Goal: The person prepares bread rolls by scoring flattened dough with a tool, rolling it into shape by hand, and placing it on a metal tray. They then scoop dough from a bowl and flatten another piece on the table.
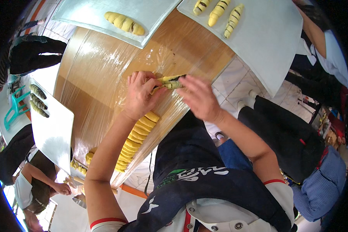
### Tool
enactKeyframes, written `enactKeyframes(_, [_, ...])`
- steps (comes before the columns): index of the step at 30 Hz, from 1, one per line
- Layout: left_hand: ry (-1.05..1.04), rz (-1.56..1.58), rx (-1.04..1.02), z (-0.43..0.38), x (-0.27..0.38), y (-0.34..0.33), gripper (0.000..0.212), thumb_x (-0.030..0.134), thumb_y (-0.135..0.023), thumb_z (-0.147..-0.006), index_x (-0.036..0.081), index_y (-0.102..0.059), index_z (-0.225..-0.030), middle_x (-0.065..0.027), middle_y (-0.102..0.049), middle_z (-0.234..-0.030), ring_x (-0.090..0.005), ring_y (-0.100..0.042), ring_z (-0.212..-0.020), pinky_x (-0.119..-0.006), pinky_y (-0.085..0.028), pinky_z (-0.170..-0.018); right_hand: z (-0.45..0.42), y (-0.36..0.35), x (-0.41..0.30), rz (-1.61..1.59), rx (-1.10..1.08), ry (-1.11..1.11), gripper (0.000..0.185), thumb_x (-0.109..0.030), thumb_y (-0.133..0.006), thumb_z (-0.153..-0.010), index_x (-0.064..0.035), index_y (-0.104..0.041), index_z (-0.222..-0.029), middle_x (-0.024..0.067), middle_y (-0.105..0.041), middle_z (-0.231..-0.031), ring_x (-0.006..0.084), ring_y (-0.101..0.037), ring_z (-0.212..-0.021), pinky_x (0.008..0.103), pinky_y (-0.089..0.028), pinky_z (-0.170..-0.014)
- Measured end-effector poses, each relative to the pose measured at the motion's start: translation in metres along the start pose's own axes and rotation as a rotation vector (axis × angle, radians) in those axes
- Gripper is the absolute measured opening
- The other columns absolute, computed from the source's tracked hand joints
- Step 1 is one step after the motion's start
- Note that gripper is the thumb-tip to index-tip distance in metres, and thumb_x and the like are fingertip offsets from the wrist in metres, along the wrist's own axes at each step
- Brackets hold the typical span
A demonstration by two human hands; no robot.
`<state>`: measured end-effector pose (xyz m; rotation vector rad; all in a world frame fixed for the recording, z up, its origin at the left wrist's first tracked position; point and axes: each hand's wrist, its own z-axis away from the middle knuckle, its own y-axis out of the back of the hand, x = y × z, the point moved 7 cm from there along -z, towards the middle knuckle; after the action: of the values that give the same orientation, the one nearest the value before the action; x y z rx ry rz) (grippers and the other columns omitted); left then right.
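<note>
Both hands work over a wooden table covered with plastic film. My left hand grips the left end of a yellow dough strip with dark filling showing along it. At the strip's right end is my right hand, blurred, its fingers spread; whether they touch the dough is hard to tell. Below my left hand, a row of sliced yellow dough pieces runs toward the table's near edge, partly behind my left forearm.
A metal tray at the top left holds one shaped dough roll. Several striped rolls lie on another tray at the top right. A third tray, with darker rolls, stands left. Other people stand on both sides.
</note>
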<state>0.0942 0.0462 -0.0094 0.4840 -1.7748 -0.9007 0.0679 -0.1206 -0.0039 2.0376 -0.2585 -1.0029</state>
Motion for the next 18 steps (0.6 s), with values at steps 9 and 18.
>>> enactKeyframes(9, [-0.036,-0.045,0.008,0.001,0.001,0.001,0.025,0.017,-0.075,-0.068,0.01,-0.065,-0.09,-0.007,-0.058,-0.095,-0.0269,-0.052,-0.091,-0.039,-0.037,-0.079,0.011,-0.035,-0.014,0.106,-0.185,-0.036,0.044,-0.021,-0.056,-0.085,-0.0008,-0.052,-0.124,0.0141,-0.045,-0.135,0.0291,-0.035,-0.132,0.0504,-0.022,-0.109])
enactKeyframes(18, [-0.048,-0.032,-0.058,0.004,0.0,0.005,0.03,0.013,-0.075,-0.065,0.011,-0.064,-0.093,-0.0083,-0.057,-0.101,-0.0279,-0.051,-0.095,-0.04,-0.036,-0.082,0.002,-0.037,-0.007,0.115,-0.195,-0.04,0.049,-0.024,-0.059,-0.083,-0.001,-0.05,-0.125,0.0138,-0.044,-0.135,0.0281,-0.033,-0.132,0.0524,-0.021,-0.109])
